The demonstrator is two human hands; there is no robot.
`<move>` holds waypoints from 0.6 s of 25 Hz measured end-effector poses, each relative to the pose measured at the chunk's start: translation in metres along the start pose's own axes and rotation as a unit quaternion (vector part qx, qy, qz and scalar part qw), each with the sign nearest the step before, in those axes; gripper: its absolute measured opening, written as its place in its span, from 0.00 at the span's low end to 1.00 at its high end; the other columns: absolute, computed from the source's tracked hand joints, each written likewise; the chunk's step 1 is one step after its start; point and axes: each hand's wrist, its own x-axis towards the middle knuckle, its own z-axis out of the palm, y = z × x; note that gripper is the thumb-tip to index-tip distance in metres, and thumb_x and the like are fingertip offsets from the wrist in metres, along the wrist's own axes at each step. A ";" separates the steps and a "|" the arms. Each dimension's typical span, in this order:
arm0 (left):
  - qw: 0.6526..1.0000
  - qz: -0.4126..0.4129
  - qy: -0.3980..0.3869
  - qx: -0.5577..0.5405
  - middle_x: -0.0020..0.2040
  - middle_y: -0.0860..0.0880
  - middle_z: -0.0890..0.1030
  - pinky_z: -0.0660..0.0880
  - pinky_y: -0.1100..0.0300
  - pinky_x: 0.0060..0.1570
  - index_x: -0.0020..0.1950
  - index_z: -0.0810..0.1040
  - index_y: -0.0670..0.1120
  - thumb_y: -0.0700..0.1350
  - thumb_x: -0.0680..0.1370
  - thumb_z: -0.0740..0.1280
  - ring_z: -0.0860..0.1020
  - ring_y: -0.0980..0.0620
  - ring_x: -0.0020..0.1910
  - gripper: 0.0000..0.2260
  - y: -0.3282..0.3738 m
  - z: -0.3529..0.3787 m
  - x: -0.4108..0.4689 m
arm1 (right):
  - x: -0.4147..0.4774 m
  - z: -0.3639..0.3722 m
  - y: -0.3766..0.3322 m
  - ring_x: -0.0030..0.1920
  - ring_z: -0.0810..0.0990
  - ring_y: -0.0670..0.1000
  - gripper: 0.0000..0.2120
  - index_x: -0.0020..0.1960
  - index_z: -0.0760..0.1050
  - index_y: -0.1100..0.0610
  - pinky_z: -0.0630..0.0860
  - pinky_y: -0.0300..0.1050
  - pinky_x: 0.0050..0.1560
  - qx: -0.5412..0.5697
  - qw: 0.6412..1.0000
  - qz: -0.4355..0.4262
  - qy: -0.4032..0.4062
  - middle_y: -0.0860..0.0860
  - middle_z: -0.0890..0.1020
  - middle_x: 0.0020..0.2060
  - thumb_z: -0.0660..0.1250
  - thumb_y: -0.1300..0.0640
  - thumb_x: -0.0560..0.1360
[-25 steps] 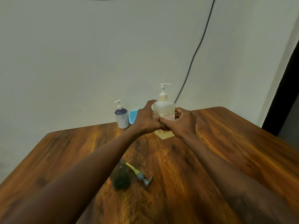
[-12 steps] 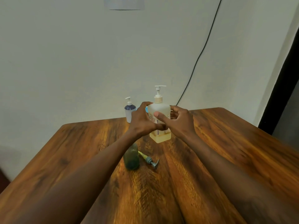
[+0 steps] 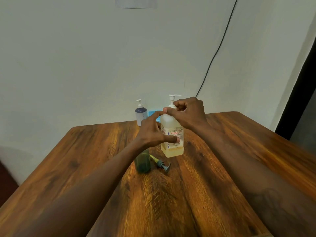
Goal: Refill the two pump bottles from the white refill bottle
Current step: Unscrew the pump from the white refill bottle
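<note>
Head view: white refill bottle (image 3: 172, 148) stands upright mid-table between both hands, just behind the green pump bottle (image 3: 142, 162). That one is open, with its pump (image 3: 163, 164) lying on the table (image 3: 222, 151) beside it. The blue pump bottle (image 3: 141, 114) is at the back near the wall with its pump on, apart from the hands.

Step in hand looks like unscrewing the pump collar (image 3: 171, 106) of the refill bottle. To do it well: clamp the body firmly with the base flat on the wood so it can't spin. Twist only the collar, not the nozzle. Once loose, lift the dip tube straight up and let it drip inside before setting it down.

Pose: left hand (image 3: 152, 132) grips the bottle body, thumb across the label, fingers round the far side, forearm coming in low. The right hand (image 3: 190, 115) sits higher, fingers curled round the collar, thumb tip on the near side, wrist raised and bent down
</note>
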 end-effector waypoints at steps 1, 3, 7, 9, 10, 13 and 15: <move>1.000 -0.003 -0.013 -0.009 0.60 0.52 0.83 0.82 0.65 0.46 0.72 0.70 0.51 0.55 0.63 0.84 0.83 0.58 0.49 0.42 -0.001 -0.002 0.000 | 0.000 0.000 0.001 0.38 0.83 0.44 0.14 0.45 0.86 0.53 0.82 0.46 0.38 0.018 1.000 -0.006 -0.019 0.45 0.85 0.37 0.75 0.42 0.72; 0.999 -0.003 -0.037 -0.024 0.59 0.52 0.84 0.83 0.60 0.49 0.71 0.71 0.52 0.54 0.63 0.84 0.84 0.54 0.52 0.41 -0.004 -0.006 0.001 | 0.002 -0.004 0.006 0.44 0.85 0.47 0.11 0.51 0.86 0.54 0.84 0.52 0.47 0.093 0.992 0.007 -0.081 0.48 0.87 0.44 0.74 0.48 0.75; 1.000 -0.007 -0.024 0.004 0.60 0.53 0.83 0.83 0.61 0.48 0.72 0.70 0.53 0.57 0.62 0.84 0.84 0.54 0.52 0.42 -0.007 -0.005 -0.001 | 0.004 -0.010 0.007 0.53 0.83 0.46 0.23 0.65 0.80 0.55 0.83 0.47 0.53 0.097 0.980 0.042 -0.169 0.46 0.83 0.55 0.73 0.43 0.75; 1.000 -0.010 -0.012 0.020 0.59 0.54 0.83 0.81 0.67 0.43 0.72 0.70 0.53 0.57 0.62 0.84 0.83 0.57 0.49 0.42 -0.004 -0.002 -0.001 | 0.001 -0.005 0.005 0.44 0.80 0.42 0.28 0.60 0.80 0.53 0.78 0.35 0.42 0.023 0.992 0.034 -0.118 0.43 0.81 0.49 0.76 0.35 0.68; 1.000 -0.007 -0.012 0.027 0.58 0.54 0.83 0.80 0.70 0.40 0.72 0.70 0.53 0.57 0.62 0.84 0.82 0.58 0.48 0.42 -0.003 -0.001 0.000 | 0.000 -0.002 0.004 0.40 0.79 0.41 0.28 0.54 0.80 0.53 0.75 0.33 0.38 0.001 0.996 0.036 -0.076 0.42 0.82 0.44 0.77 0.33 0.65; 0.999 -0.007 -0.014 0.031 0.57 0.54 0.83 0.78 0.72 0.40 0.72 0.70 0.53 0.56 0.63 0.84 0.82 0.60 0.46 0.41 0.000 0.004 0.000 | 0.000 0.000 0.008 0.34 0.78 0.43 0.24 0.43 0.80 0.53 0.71 0.33 0.32 0.010 0.999 0.053 -0.011 0.44 0.81 0.36 0.79 0.33 0.62; 1.000 -0.014 -0.009 0.026 0.59 0.53 0.83 0.80 0.68 0.44 0.73 0.70 0.52 0.56 0.63 0.84 0.83 0.56 0.50 0.42 -0.001 0.007 0.001 | 0.001 -0.002 0.013 0.37 0.81 0.43 0.19 0.46 0.83 0.52 0.77 0.33 0.34 0.034 0.998 0.043 -0.031 0.46 0.84 0.39 0.79 0.39 0.67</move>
